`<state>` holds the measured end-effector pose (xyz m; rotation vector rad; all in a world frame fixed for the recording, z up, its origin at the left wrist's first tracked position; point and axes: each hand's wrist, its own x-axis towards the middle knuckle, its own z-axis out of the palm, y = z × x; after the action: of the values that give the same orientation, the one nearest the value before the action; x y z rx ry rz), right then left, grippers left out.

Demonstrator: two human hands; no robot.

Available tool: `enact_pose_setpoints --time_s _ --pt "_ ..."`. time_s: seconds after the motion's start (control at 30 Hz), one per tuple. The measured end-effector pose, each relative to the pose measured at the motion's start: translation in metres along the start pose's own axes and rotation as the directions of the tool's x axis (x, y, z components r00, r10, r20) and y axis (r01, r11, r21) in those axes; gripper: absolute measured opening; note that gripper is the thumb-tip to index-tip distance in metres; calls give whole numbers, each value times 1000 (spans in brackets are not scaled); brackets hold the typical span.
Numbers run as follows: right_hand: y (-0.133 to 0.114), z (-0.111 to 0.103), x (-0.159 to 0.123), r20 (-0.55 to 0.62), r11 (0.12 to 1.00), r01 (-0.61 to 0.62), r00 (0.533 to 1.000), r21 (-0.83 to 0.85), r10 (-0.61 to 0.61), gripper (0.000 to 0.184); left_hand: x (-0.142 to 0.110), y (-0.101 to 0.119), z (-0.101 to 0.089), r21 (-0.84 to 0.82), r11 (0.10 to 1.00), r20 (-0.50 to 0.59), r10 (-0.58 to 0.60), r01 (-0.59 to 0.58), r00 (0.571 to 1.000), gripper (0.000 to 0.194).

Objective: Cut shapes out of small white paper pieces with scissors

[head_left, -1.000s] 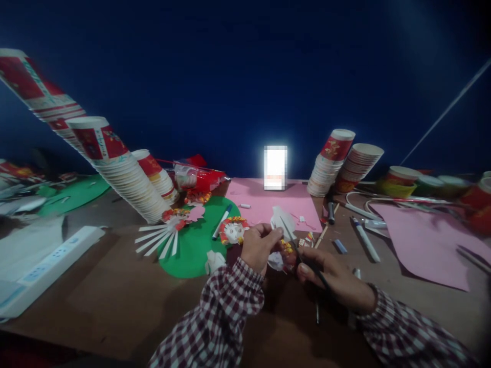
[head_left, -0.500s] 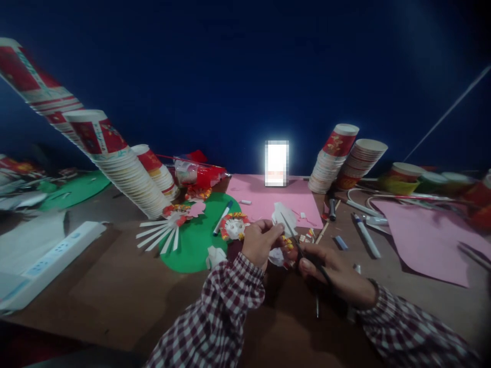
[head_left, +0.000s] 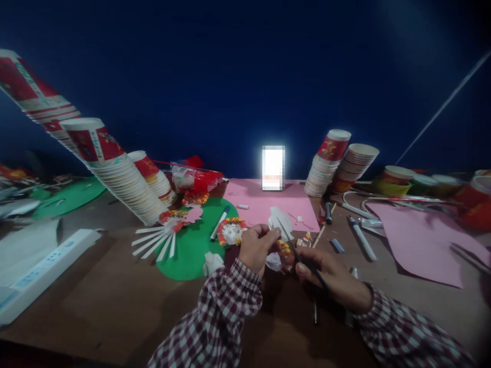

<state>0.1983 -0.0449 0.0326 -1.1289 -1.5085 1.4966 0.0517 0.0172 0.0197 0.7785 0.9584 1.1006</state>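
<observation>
My left hand (head_left: 253, 248) is closed in a pinch, thumb against fingers, at the edge of a white paper piece (head_left: 276, 217). My right hand (head_left: 332, 273) grips dark-handled scissors (head_left: 288, 238), whose blades point up and left across that paper, close to the left fingertips. Just under the hands lies a red and yellow paper cutout (head_left: 284, 248) with a pale crumpled part (head_left: 273, 261), partly hidden by the fingers. To the left, a lion-like paper face (head_left: 232, 232) with a red and yellow fringe rests by the green paper (head_left: 187, 255).
Tall stacks of paper cups (head_left: 123, 174) lean at the left; shorter cup stacks (head_left: 326, 166) stand at the back right. A bright phone (head_left: 273, 168) stands behind pink paper (head_left: 245, 191). Right are markers (head_left: 362, 239) and another pink sheet (head_left: 425, 245). A power strip (head_left: 49, 273) lies left.
The view tips slightly down, then back up, and shifts a little sideways. Both hands, the scissors and the white paper keep nearly the same places relative to each other.
</observation>
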Motion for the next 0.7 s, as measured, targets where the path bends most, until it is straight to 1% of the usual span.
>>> enact_pose_setpoints --time_s 0.27,0.47,0.7 --pt "-3 0 1 11 1000 19 1000 0 -19 32 -1 1 0 3 1000 9 -3 3 1000 26" --pt "1 -1 2 15 999 40 999 5 -40 31 0 0 1 -21 1000 1 3 -3 1000 28" --pt "3 -1 2 17 999 45 999 -2 -45 30 0 0 1 -5 1000 9 13 -13 1000 27"
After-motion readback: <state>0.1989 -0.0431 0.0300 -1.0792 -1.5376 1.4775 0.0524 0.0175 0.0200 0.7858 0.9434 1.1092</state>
